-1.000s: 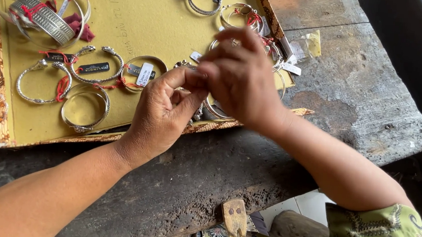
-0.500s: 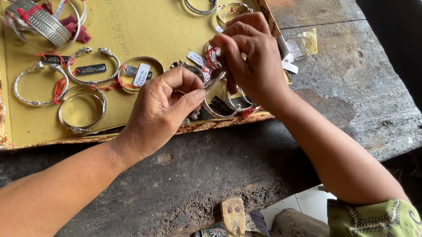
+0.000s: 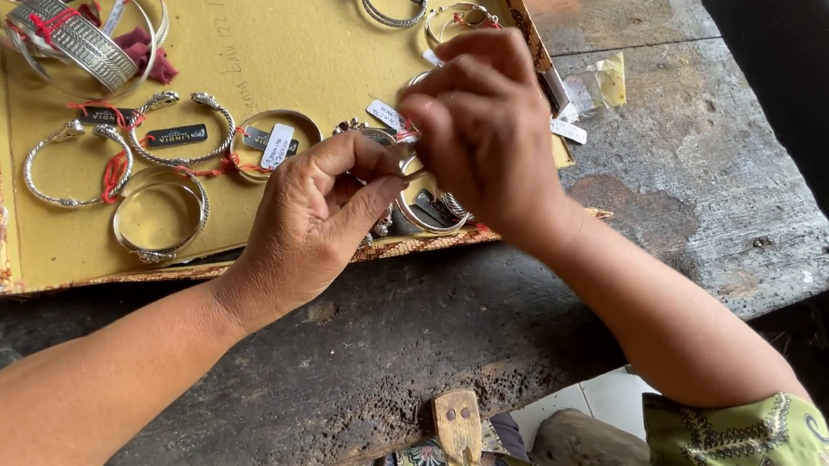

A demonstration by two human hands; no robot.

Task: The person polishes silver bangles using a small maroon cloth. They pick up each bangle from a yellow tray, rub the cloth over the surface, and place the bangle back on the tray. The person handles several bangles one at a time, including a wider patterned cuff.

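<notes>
our left hand (image 3: 312,220) and right hand (image 3: 482,130) pinch a thin silver bangle (image 3: 429,205) over the near edge of the yellow tray (image 3: 283,25); its orientation is mostly hidden. other round metal bracelets (image 3: 159,228) lie left of it on the rough tabletop's (image 3: 694,186) tray.

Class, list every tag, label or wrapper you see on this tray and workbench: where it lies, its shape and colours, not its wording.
Black tag: small dark rectangle, inside a silver bangle on the tray's left.
White tag: narrow pale slip, inside a round bangle mid-tray.
White tag: slim pale strip, just above the left hand.
Clear wrapper: yellowish plastic on the bench right of the tray.
</notes>
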